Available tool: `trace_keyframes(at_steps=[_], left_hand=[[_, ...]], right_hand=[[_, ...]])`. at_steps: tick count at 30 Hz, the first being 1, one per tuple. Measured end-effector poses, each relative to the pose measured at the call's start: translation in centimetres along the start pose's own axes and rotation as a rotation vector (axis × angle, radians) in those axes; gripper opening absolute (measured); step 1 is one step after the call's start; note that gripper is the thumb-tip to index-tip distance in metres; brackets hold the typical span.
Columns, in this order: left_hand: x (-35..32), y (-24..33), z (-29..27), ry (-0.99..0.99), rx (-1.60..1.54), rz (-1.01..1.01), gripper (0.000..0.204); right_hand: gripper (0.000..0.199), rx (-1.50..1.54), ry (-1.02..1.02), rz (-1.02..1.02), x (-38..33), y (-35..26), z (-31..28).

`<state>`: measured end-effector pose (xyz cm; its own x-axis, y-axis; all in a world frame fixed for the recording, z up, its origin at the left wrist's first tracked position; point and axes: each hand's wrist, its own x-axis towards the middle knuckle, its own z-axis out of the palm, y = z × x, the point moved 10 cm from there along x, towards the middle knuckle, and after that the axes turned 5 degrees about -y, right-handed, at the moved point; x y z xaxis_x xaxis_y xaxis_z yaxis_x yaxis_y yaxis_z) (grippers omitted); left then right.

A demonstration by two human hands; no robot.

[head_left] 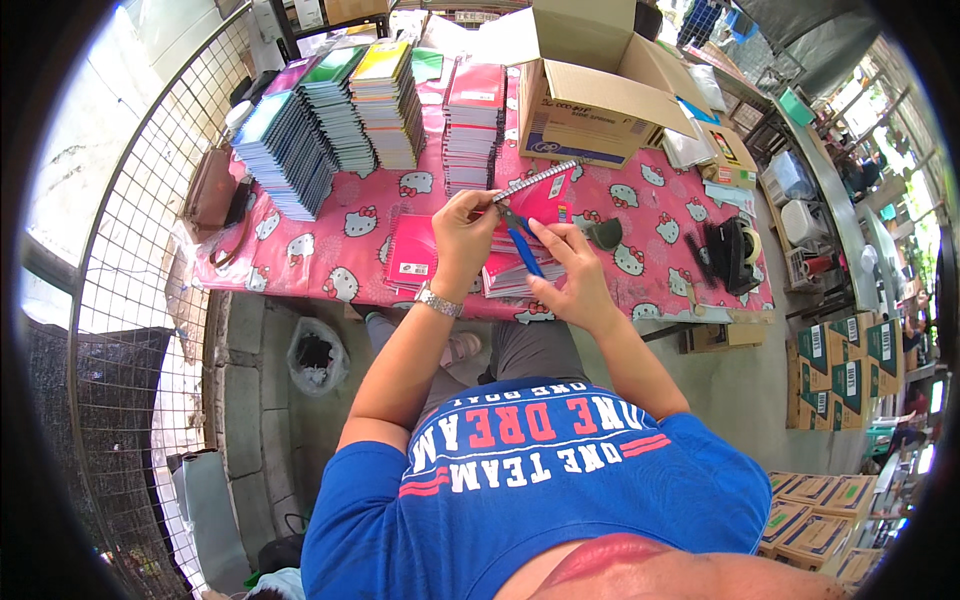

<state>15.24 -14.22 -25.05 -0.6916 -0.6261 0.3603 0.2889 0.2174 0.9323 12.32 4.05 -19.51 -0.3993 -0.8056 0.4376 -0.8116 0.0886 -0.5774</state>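
My left hand (463, 240), a watch on its wrist, pinches the near end of a spiral notebook (553, 196) with a pink-red cover. The wire binding slants up to the right from my fingertips. My right hand (572, 262) is closed round blue-handled pliers (522, 248), fingers on one side and thumb on the other. The jaws meet the end of the wire by my left fingertips; whether they grip it is too small to tell. Beneath my hands lies a pile of notebooks (508, 276), and another pink notebook (411, 250) rests left of my left wrist.
Tall stacks of blue notebooks (283, 155), yellow notebooks (388, 110) and red notebooks (474, 125) stand at the back. An open cardboard box (578, 115) is beyond my hands. To the right sits a black tape dispenser (738, 255) on the pink tablecloth (340, 250).
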Motion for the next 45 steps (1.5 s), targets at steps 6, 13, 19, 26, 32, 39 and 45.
trace_keyframes(at_steps=[6,13,19,26,32,39,45], left_hand=[[-1.2,1.9,-0.9,-0.001,0.0,0.085,0.015],[-4.7,-5.7,-13.1,0.383,-0.328,-0.192,0.02],[-7.9,-8.9,-16.3,0.247,0.977,-0.297,0.027],[-8.7,-8.1,-16.4,0.294,1.102,-0.212,0.027],[-7.8,-8.0,-15.9,0.306,1.174,-0.29,0.027],[-3.3,4.0,-1.6,-0.114,0.819,0.413,0.02],[-5.2,5.5,8.9,-0.57,0.889,0.64,0.027]], right_hand=[[0.059,1.563,-0.215,0.596,-1.7,2.0,5.6],[0.066,0.609,0.268,0.367,-6.7,14.8,-2.7],[0.049,-0.804,0.016,0.348,-11.5,17.0,4.4],[0.038,-0.772,0.376,0.843,-14.8,32.7,-12.7],[0.043,-0.957,0.005,1.16,-23.2,41.3,-15.4],[0.041,-1.001,0.119,1.269,-26.3,41.3,-17.9],[0.027,-0.898,0.065,1.017,-22.9,40.1,-17.4]])
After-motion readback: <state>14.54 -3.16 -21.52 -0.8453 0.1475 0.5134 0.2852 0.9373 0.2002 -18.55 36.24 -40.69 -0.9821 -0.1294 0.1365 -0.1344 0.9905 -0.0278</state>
